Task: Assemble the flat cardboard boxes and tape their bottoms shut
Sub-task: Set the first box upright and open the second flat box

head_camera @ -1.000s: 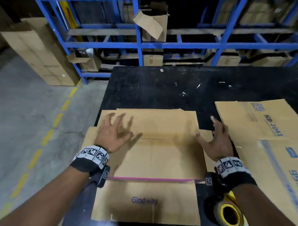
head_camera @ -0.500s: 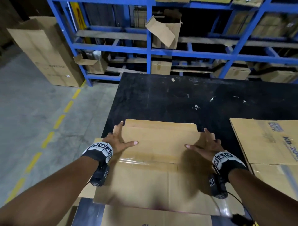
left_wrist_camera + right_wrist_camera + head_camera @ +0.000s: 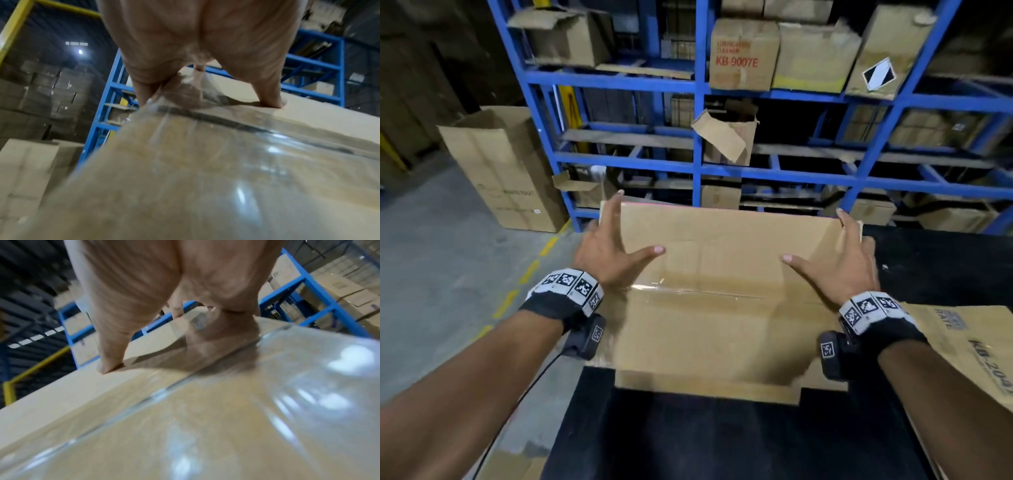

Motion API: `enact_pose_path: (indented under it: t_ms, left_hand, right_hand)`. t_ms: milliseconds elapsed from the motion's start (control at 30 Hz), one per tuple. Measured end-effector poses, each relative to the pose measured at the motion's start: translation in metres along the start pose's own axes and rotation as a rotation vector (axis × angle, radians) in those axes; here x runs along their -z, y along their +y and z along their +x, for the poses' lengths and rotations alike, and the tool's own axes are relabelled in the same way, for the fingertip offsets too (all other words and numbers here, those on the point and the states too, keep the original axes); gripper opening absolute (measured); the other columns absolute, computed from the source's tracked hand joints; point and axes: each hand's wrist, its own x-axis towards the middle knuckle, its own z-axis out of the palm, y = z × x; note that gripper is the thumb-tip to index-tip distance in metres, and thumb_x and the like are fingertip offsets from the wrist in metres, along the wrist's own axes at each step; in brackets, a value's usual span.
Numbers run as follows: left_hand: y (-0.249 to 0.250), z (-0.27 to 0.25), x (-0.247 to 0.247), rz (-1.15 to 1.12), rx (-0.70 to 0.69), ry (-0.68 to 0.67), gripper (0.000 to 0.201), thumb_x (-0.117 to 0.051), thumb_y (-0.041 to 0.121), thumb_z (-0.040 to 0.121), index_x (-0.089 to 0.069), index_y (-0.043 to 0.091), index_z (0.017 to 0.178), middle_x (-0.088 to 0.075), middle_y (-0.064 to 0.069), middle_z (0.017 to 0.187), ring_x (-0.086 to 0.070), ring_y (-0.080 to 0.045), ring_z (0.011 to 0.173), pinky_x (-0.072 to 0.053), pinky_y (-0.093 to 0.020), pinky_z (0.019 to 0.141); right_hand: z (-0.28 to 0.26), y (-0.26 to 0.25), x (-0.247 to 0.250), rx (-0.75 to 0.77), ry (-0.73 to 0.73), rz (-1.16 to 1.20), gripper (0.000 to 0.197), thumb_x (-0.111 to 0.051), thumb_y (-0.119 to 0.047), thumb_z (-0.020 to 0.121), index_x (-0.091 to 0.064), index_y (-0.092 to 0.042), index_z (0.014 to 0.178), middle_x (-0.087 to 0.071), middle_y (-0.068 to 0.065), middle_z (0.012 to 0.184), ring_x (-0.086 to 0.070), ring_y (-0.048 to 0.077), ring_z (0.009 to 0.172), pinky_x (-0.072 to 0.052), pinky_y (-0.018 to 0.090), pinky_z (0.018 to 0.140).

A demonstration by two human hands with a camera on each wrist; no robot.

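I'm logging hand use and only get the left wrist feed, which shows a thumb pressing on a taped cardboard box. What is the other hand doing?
Observer: The right hand holds the same box at its right end, with the thumb on the taped face and the fingers round the side.
Operator: Is the box lying flat?
Observer: No. It is tilted up, with its far edge toward the blue rack. I cannot tell whether its near edge touches the black table.
Operator: Is more cardboard waiting?
Observer: Yes, a flat printed carton lies on the table to the right.
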Motion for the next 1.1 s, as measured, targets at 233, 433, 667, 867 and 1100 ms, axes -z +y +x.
enact_pose_path:
  t_ms: [233, 433, 667, 867, 1100]
  left_hand:
    - [-0.005, -0.034, 0.046, -0.276, -0.172, 0.126, 0.105, -0.068, 0.081, 0.071, -0.016, 0.051, 0.156, -0.054, 0.020, 0.149, -0.067, -0.019, 0.111, -0.046, -0.052, 0.109]
    - [-0.033, -0.079, 0.007, 0.010, -0.013, -0.238, 0.106, -0.066, 0.075, 0.078, 0.003, 0.058, 0.157, -0.039, -0.014, 0.159, -0.048, -0.038, 0.138, -0.037, -0.047, 0.114]
    - [-0.070, -0.116, -0.051, 0.145, 0.094, -0.212, 0.105, -0.048, 0.096, 0.068, 0.017, 0.070, 0.147, -0.045, -0.012, 0.107, -0.061, -0.039, 0.099, -0.050, -0.045, 0.095]
    - [-0.070, -0.096, -0.054, -0.039, 0.148, -0.101, 0.125, -0.068, 0.084, 0.068, 0.023, 0.061, 0.150, -0.049, -0.023, 0.134, -0.054, -0.038, 0.121, -0.044, -0.047, 0.102]
    - [-0.065, -0.090, -0.063, -0.189, 0.090, 0.040, 0.135, -0.083, 0.068, 0.066, 0.016, 0.054, 0.156, -0.035, 0.008, 0.166, -0.060, -0.042, 0.128, -0.047, -0.047, 0.104]
  right_hand:
    - [-0.027, 0.008, 0.028, 0.190, 0.256, 0.316, 0.100, -0.066, -0.088, 0.059, -0.038, -0.038, 0.141, -0.052, -0.004, 0.137, -0.054, 0.022, 0.123, -0.042, 0.037, 0.101]
    - [-0.067, 0.066, -0.003, 0.051, -0.054, 0.095, 0.104, -0.069, -0.071, 0.073, -0.009, -0.050, 0.156, -0.046, 0.017, 0.146, -0.049, 0.033, 0.131, -0.040, 0.046, 0.107]
    - [-0.097, 0.113, -0.033, 0.009, -0.158, -0.164, 0.112, -0.055, -0.091, 0.062, 0.009, -0.061, 0.149, -0.055, 0.014, 0.097, -0.053, 0.038, 0.102, -0.047, 0.048, 0.090]
    - [-0.086, 0.096, -0.031, -0.066, -0.152, -0.048, 0.117, -0.071, -0.070, 0.072, 0.017, -0.060, 0.148, -0.044, 0.022, 0.138, -0.052, 0.041, 0.123, -0.043, 0.046, 0.097]
    - [-0.077, 0.093, -0.047, -0.010, -0.011, -0.030, 0.125, -0.077, -0.066, 0.070, 0.013, -0.047, 0.155, -0.025, -0.004, 0.165, -0.043, 0.035, 0.140, -0.043, 0.054, 0.105]
